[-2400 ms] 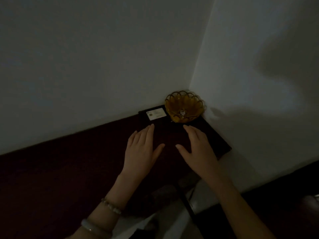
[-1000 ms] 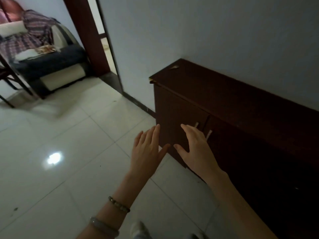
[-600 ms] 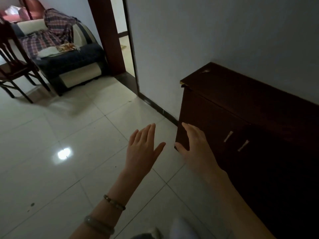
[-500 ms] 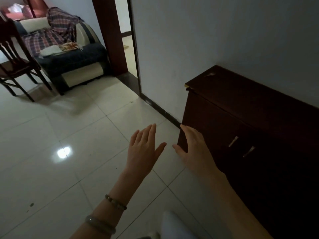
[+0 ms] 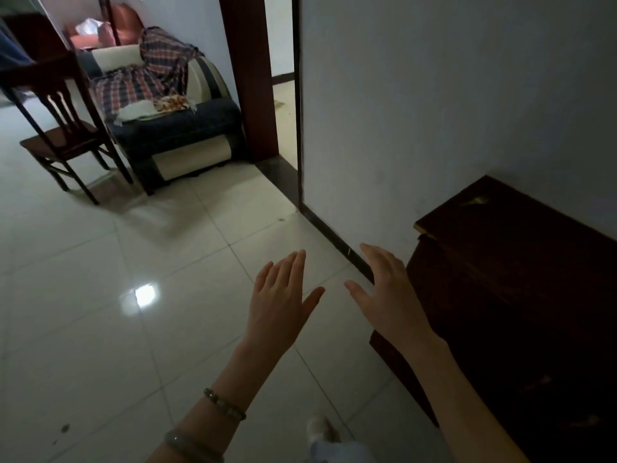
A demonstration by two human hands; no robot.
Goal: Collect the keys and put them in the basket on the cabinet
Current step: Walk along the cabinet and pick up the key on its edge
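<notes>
Turning from the basket corner, view swung w/ cabinet now at right edge; left hand & right hand both spread, holding nothing. Basket out of frame, no keys seen; probably heading off to search.

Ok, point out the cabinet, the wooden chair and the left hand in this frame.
cabinet [image 5: 521, 228]: head view, on its dark top surface.
wooden chair [image 5: 63, 142]: head view, on the seat.
left hand [image 5: 277, 302]: head view, on the back of the hand.
</notes>
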